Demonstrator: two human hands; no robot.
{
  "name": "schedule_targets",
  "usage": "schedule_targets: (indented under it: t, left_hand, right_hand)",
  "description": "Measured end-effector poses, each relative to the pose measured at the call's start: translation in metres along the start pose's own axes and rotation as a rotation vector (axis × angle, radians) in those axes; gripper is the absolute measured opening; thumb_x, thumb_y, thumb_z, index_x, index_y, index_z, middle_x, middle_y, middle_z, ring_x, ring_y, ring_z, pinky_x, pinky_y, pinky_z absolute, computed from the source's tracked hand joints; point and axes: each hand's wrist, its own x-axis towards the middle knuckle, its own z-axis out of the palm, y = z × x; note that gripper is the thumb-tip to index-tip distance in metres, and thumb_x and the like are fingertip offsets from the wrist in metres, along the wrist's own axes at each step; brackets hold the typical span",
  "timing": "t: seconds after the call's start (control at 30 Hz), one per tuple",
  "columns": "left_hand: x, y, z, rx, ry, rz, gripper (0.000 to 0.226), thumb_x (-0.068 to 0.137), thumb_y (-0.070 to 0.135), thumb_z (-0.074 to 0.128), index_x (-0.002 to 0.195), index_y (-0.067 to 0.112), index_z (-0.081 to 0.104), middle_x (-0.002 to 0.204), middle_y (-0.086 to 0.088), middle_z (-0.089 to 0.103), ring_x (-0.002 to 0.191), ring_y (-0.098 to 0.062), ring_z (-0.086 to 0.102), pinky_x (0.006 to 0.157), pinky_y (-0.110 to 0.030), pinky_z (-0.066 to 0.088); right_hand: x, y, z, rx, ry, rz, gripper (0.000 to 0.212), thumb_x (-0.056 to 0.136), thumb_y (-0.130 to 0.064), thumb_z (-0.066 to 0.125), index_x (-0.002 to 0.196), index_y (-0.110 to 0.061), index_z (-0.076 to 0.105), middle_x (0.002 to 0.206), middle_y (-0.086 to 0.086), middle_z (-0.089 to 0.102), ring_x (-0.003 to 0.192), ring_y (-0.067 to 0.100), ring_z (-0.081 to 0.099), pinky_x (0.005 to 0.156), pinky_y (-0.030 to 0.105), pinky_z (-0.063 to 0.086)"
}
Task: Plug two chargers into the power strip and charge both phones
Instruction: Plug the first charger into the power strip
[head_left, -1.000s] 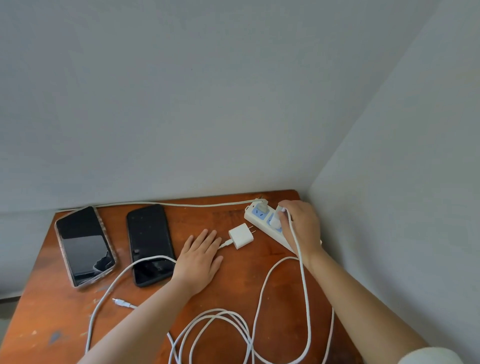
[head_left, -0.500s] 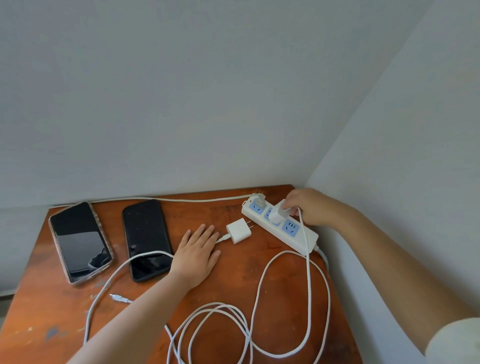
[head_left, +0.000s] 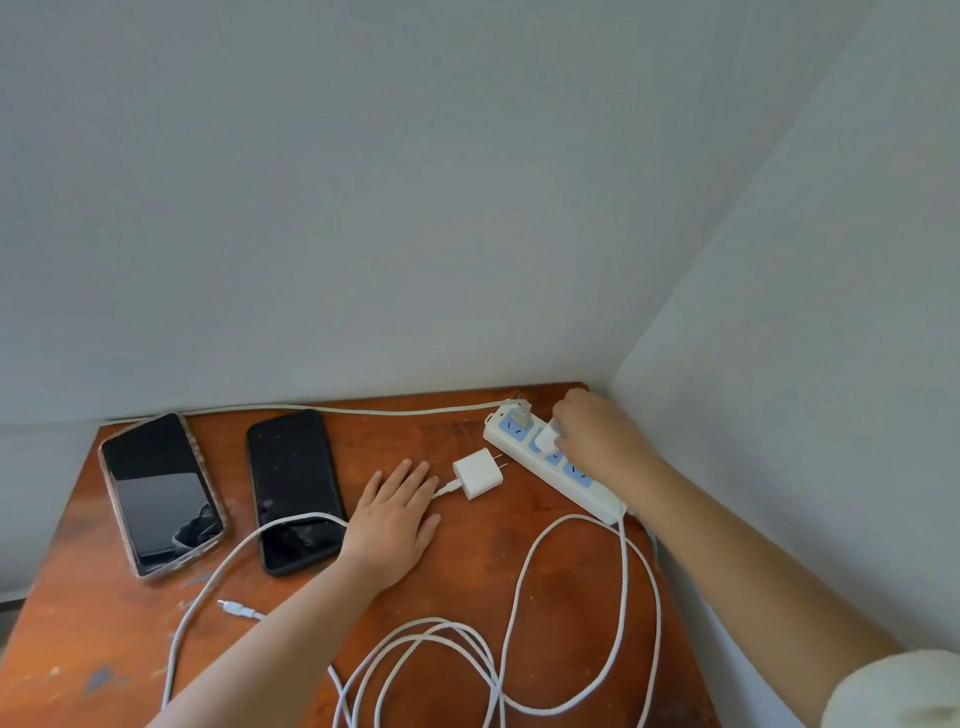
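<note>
Gripping the white charger (head_left: 546, 440) seated on the power strip (head_left: 550, 467) at the table's (head_left: 467, 561) far right corner, the right hand (head_left: 597, 434) is pinching it while the left hand (head_left: 395, 514) is resting flat, fingers spread, beside the second charger (head_left: 478, 474) and two phones (head_left: 293, 488).

Worn wooden table (head_left: 545, 561), grey walls (head_left: 415, 182)

Left hand (head_left: 393, 519) flat; right hand (head_left: 597, 434) curled, pinching.
</note>
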Motion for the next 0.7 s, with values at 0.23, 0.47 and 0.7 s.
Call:
schedule_targets:
  t: [0.23,0.47,0.7]
  left_hand:
    - [0.000,0.000,0.002,-0.002,0.028,-0.006,0.050,0.095,0.044,0.021,0.142,0.027,0.013,0.155,0.004,0.008,0.142,-0.015,-0.004,0.113,-0.036,-0.009]
    - [0.002,-0.003,0.009,-0.010,0.051,-0.001,0.051,0.094,0.046,0.021,0.141,0.027,0.015,0.154,0.004,0.010,0.142,-0.015,-0.002,0.111,-0.036,-0.010]
    - [0.002,-0.004,0.012,-0.014,0.062,0.005,0.052,0.094,0.048,0.020,0.141,0.027,0.016,0.154,0.004,0.012,0.142,-0.015,-0.002,0.109,-0.035,-0.012]
  right_hand:
    - [-0.033,-0.002,0.035,0.067,0.304,-0.072,0.037,0.054,0.005,0.085,0.085,0.009,0.066,0.089,0.025,0.069,0.087,0.036,0.067,0.071,0.038,0.058]
    - [-0.034,0.007,0.051,0.171,0.306,0.011,0.021,0.091,-0.008,0.052,0.108,0.000,0.061,0.116,0.017,0.060,0.108,0.027,0.053,0.088,0.023,0.039]
    - [-0.032,0.000,0.041,0.207,0.349,-0.027,0.028,0.058,0.015,0.078,0.085,0.013,0.067,0.086,0.028,0.069,0.079,0.039,0.067,0.062,0.037,0.058]
